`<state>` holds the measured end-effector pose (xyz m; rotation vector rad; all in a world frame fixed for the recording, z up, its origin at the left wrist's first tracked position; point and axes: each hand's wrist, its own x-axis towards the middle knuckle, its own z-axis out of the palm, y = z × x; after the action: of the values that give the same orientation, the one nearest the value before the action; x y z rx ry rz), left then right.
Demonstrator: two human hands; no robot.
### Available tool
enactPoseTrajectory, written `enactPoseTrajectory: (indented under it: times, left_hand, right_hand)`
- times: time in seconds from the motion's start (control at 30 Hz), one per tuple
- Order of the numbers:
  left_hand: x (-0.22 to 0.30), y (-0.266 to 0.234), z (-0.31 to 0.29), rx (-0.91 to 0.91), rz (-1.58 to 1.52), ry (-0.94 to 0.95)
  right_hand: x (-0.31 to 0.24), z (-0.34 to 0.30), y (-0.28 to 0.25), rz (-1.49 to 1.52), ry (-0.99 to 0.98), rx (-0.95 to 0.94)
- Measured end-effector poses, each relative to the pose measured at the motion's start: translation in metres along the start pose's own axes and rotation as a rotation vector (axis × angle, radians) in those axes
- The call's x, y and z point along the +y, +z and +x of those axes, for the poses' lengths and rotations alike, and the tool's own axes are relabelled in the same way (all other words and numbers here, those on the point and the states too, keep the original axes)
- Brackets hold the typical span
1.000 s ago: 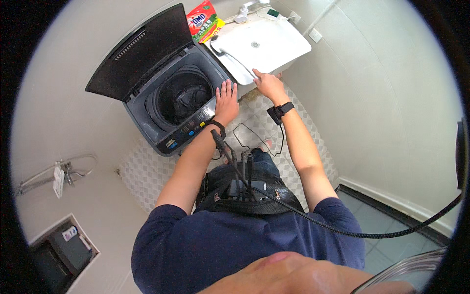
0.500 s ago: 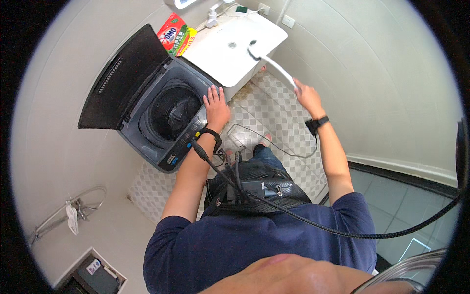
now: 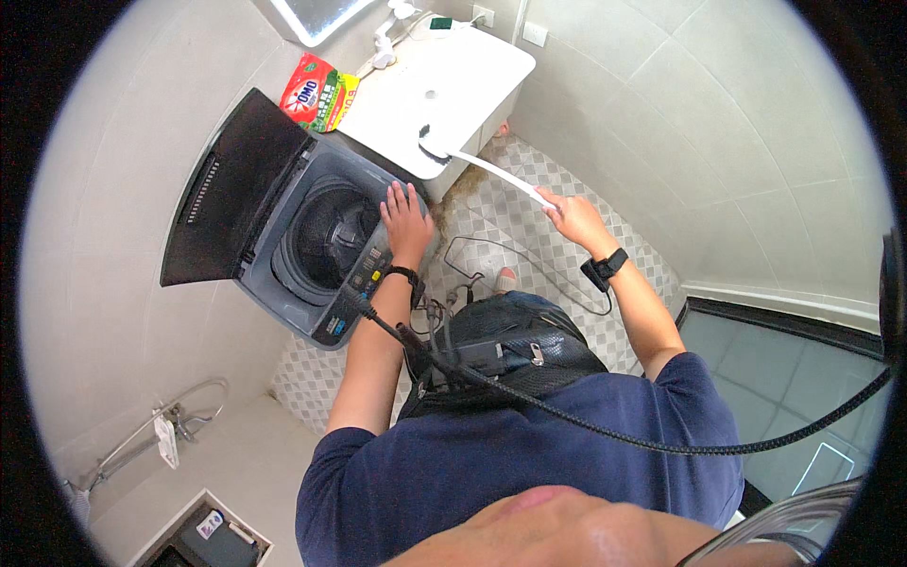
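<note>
My right hand [image 3: 576, 219] is closed round the end of a long white-handled brush [image 3: 501, 176]. The brush's curved head with dark bristles is over the near corner of the white sink [image 3: 472, 71]; whether it touches the surface I cannot tell. My left hand [image 3: 406, 222] lies flat, fingers stretched out, on the front rim of a dark grey top-loading washing machine [image 3: 283, 274]. The machine's black lid [image 3: 222, 194] is raised, and its drum shows. No object is in my left hand.
A red and green detergent bag [image 3: 316, 94] stands between lid and sink. The faucet [image 3: 383, 47] is at the sink's back edge. A cable [image 3: 529, 250] loops over the checkered floor [image 3: 539, 170]. A shower fitting [image 3: 170, 430] hangs on the left wall.
My right hand has drawn the brush down and to the left, from the sink's right side to its near corner. The left hand stays on the machine's rim. The whole view has shifted somewhat.
</note>
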<state>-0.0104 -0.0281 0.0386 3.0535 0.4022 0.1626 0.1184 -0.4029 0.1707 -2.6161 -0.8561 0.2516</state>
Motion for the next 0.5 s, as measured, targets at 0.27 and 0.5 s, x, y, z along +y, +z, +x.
enactPoseTrajectory:
  times: [0.27, 0.5]
  left_hand:
    - [0.011, -0.007, -0.001, 0.074, 0.022, -0.017]
    - [0.016, -0.006, -0.002, 0.116, 0.024, -0.020]
  right_hand:
    - [0.120, 0.104, -0.014, -0.110, 0.236, 0.178]
    - [0.138, 0.174, -0.032, -0.180, 0.334, 0.168]
